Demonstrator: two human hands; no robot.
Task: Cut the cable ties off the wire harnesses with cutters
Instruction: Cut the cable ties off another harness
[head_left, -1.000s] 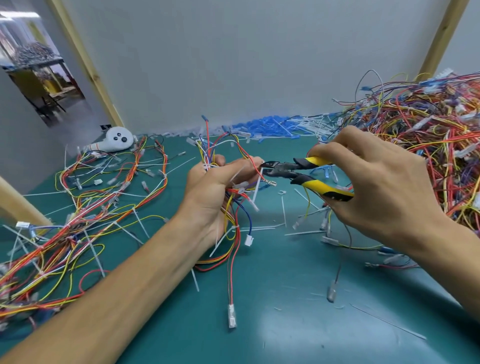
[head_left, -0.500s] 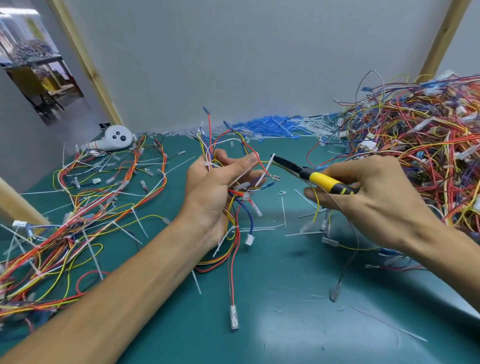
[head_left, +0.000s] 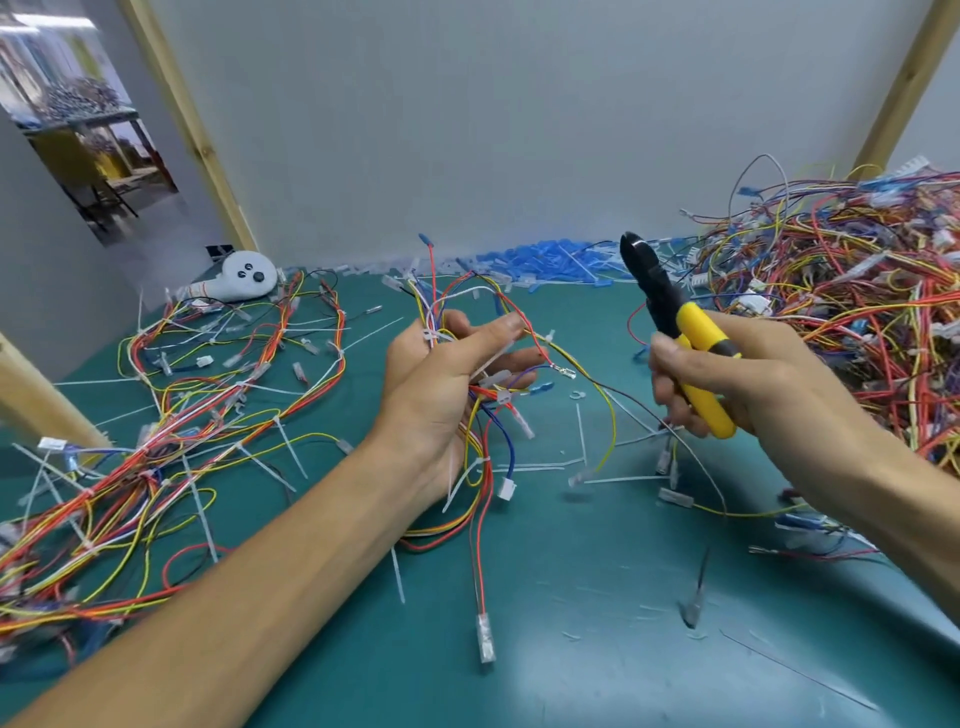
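Cutters: we've got the yellow-handled, black-nosed steel cutters (head_left: 685, 332) raised above the surface, right of centre and apart from the held wires.
Cutters' axis: the long axis runs on a slant. The handles are low and near us, and the black nose points up and away toward the grey back wall, leaning a little left.
Cutters' look: two fat yellow grips and a short black head, with blades that look closed together.
Right hand: our right hand (head_left: 753, 384) is wrapped round the yellow grips, fingers curled under them.
Left hand: our left hand (head_left: 441, 395) grips a thin multicoloured wire harness (head_left: 485, 457), thumb laid over the strands.
Harness: red, yellow, blue and white strands fan up above the fingers, and others dangle down to the surface.
Cable tie: a white plastic cable tie (head_left: 429, 335) sits on the strands at the top of the left hand.
Surface: the teal-green surface (head_left: 571, 597) carries loose white tie offcuts (head_left: 535, 465) between the hands.
Right side: a big tangled pile of coloured harnesses (head_left: 857, 322).
Left side: spread-out looped harnesses (head_left: 208, 415), many with white ties on them.
Back edge: a white rounded device with dark buttons (head_left: 247, 275), and a drift of small blue plastic pieces (head_left: 545, 260).
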